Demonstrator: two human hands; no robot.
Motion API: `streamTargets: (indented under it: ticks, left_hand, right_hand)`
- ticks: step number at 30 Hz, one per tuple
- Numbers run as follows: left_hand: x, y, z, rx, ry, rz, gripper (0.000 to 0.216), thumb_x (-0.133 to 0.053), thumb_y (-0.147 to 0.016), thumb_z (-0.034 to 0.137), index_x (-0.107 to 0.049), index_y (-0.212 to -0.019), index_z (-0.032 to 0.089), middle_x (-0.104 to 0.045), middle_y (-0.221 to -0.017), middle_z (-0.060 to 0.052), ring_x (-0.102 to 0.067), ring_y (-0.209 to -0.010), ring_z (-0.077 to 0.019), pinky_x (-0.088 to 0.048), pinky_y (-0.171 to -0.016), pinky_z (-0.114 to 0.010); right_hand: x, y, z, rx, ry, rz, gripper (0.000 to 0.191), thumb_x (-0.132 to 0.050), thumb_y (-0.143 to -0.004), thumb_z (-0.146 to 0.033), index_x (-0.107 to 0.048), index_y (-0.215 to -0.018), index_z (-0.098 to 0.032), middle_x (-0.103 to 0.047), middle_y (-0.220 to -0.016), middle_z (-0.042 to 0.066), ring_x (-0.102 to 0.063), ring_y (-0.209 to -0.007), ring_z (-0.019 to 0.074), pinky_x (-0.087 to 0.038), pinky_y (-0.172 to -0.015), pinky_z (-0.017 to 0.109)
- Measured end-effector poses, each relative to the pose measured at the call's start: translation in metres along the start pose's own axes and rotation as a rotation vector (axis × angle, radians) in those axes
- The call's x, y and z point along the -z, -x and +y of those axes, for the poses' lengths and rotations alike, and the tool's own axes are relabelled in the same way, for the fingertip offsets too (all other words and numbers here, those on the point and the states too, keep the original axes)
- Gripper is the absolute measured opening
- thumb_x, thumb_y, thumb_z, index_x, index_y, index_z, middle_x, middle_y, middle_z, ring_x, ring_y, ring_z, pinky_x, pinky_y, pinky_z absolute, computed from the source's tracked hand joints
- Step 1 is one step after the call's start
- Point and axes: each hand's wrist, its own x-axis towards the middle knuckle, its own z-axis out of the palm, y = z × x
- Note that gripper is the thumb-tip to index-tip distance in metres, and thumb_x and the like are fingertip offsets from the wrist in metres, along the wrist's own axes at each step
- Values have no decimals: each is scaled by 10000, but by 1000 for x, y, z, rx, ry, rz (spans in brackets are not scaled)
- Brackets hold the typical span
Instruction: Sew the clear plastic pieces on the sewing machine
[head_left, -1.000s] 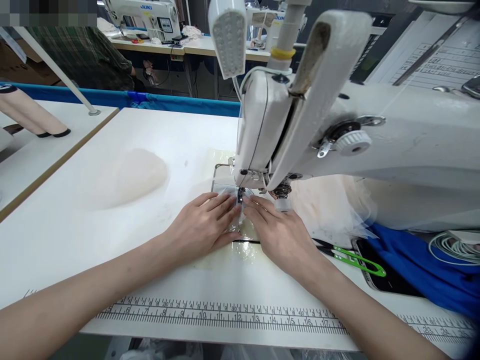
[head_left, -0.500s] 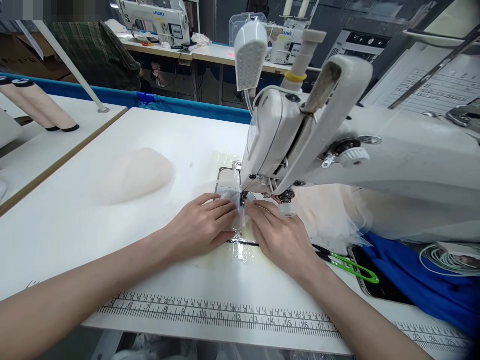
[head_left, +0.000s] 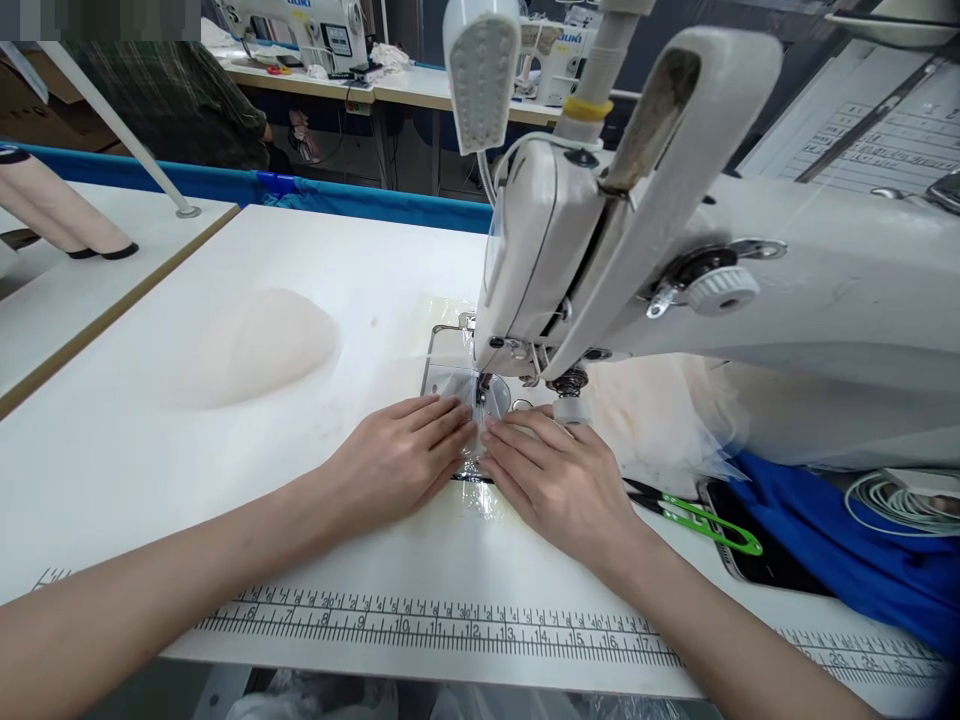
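Note:
My left hand (head_left: 409,455) lies palm down with its fingers stretched out flat on a thin, see-through piece of fabric (head_left: 452,385), left of the presser foot (head_left: 482,388). On the other side, my right hand (head_left: 559,480) also rests flat, fingertips on the sheer material just in front of the foot. The fingertips of both hands nearly meet. Above them is the white sewing machine head (head_left: 517,270). How far the fabric reaches under my palms is hidden.
A pale sheer cup-shaped piece (head_left: 270,340) lies at left. Sheer fabric (head_left: 645,410) is bunched under the machine arm. Green-handled thread snips (head_left: 709,520), a phone (head_left: 772,565) and blue cloth (head_left: 892,590) sit at right. A printed ruler (head_left: 450,630) runs along the front edge.
My hands have come slightly towards me from the presser foot, and their fingertips are closer together. The camera view has shifted a little.

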Motion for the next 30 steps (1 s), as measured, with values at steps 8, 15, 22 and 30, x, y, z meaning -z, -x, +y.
streamTargets:
  ticks: [8,15,22,30]
  left_hand:
    - [1,-1,0,-25,-18,-17,300,-431,-976,175,-661,-1144,82,-688,-1166,-121,-661,-1093,-221,-564,-959,-372]
    - [-1,0,-1,-17,3,-18,284,-460,-965,173,-655,-1154,89,-690,-1165,-116,-654,-1106,-227,-553,-978,-388]
    - [-4,-2,-4,-3,-3,2,283,-458,-965,178,-666,-1136,91,-692,-1164,-107,-664,-1087,-225,-558,-966,-384]
    - [-5,-4,-6,9,-14,2,287,-456,-973,208,-661,-1140,99,-686,-1177,-108,-648,-1118,-220,-535,-996,-392]
  right_hand:
    - [3,2,-3,-23,17,-52,202,-564,-945,-257,-739,-990,-166,-744,-1071,15,-682,-882,163,-436,-922,355]
    - [2,3,-2,-23,32,-59,197,-566,-942,-245,-737,-1003,-169,-742,-1075,36,-682,-915,175,-450,-915,358]
    - [1,1,-2,-27,67,-78,219,-543,-956,-252,-736,-1011,-165,-733,-1101,35,-686,-870,167,-441,-939,364]
    - [-1,-3,0,-47,78,-76,233,-525,-962,-250,-733,-1008,-156,-735,-1093,44,-681,-836,167,-431,-950,369]
